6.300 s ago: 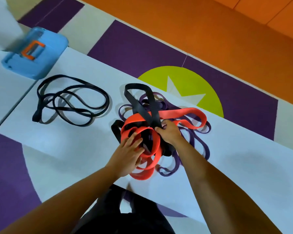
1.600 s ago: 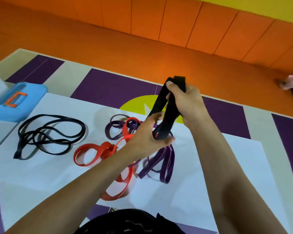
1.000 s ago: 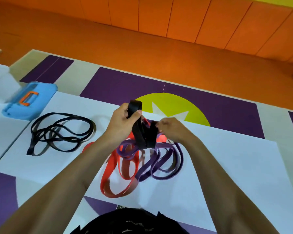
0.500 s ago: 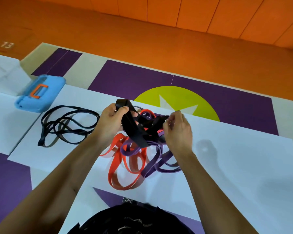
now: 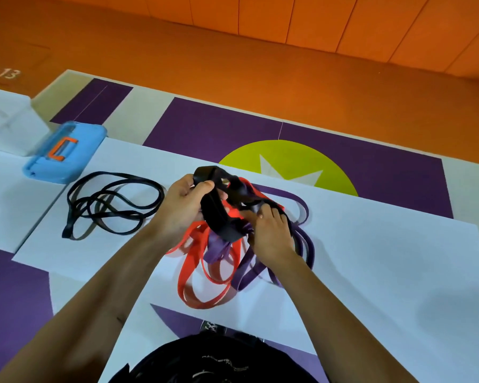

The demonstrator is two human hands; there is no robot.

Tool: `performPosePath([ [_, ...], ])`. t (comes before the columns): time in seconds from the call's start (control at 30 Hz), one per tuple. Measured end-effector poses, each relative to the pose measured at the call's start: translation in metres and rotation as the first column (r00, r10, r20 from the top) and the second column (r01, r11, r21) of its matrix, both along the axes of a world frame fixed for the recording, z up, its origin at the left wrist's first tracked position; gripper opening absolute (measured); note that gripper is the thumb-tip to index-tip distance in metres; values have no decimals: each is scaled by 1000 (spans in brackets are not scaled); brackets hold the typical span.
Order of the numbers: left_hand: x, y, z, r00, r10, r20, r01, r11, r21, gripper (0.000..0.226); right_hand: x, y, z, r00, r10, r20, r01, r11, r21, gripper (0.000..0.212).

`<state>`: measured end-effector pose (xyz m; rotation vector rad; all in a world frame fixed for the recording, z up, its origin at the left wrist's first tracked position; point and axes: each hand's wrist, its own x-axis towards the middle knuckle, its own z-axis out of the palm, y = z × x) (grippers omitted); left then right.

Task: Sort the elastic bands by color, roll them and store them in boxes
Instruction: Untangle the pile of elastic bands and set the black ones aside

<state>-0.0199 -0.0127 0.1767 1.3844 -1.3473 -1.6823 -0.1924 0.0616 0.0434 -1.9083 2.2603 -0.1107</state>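
Note:
A wide black band [image 5: 215, 214] is folded into loops above a heap of bands on the white sheet [image 5: 385, 272]. My left hand [image 5: 181, 208] grips its upper loop, thumb on top. My right hand [image 5: 270, 233] pinches the black band's other end at the right, down in the heap. Under them lie red bands [image 5: 197, 283] and purple bands [image 5: 304, 244], still tangled together. A separate bunch of thin black bands [image 5: 108, 205] lies on the sheet to the left.
A blue box lid with an orange handle [image 5: 62, 152] sits at the far left, beside a clear plastic box [image 5: 6, 120]. The floor mat has purple panels and a green circle [image 5: 288, 164]; an orange floor and wall lie beyond.
The wide black band was pulled up out of the heap, then brought back down. Both hands have folded it into shorter loops and now sit lower and closer together over the heap.

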Motion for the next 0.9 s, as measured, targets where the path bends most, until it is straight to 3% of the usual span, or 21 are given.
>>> performPosePath([
  [0.1, 2, -1, 1, 999, -22, 45, 22, 1000, -14, 21, 2, -1, -10, 995, 53, -87, -55, 998, -26, 35],
  [0.2, 7, 2, 0, 997, -26, 75, 26, 1000, -7, 23, -3, -3, -12, 984, 143, -104, -136, 988, 75, 37],
  [0.27, 9, 2, -2, 997, -8, 72, 9, 1000, -8, 22, -10, 0, -7, 986, 156, 53, -163, 975, 152, 35],
  [0.33, 9, 2, -2, 996, -10, 91, 15, 999, -47, 20, -19, 5, 1, 949, 59, 311, -109, 983, 145, 25],
  [0.4, 9, 2, -2, 985, -48, 164, 65, 993, -101, 14, -24, 11, 13, 826, -58, 560, -19, 991, 131, 15],
  [0.5, 10, 1, -3, 968, -90, 234, 124, 983, -138, 5, -28, 8, 36, 531, -182, 828, 253, 966, 50, 11],
  [0.63, 20, -10, -9, 907, -38, 419, 144, 964, -225, 11, -68, 2, 65, 323, -229, 918, 684, 727, -59, 14],
  [0.67, 25, -12, -11, 902, -23, 430, 132, 965, -226, 16, -84, 5, 70, 304, -255, 918, 763, 642, -74, 13],
  [0.73, 40, -23, -29, 906, -5, 424, 106, 971, -215, 27, -119, 17, 75, 376, -380, 845, 837, 530, -135, 13],
  [0.8, 43, -22, -26, 909, 7, 417, 87, 975, -206, 25, -150, 33, 70, 462, -568, 681, 839, 530, -127, 19],
  [0.9, 35, -14, -12, 927, 19, 374, 58, 980, -193, 5, -178, 58, 48, 519, -771, 369, 799, 591, 111, 25],
])
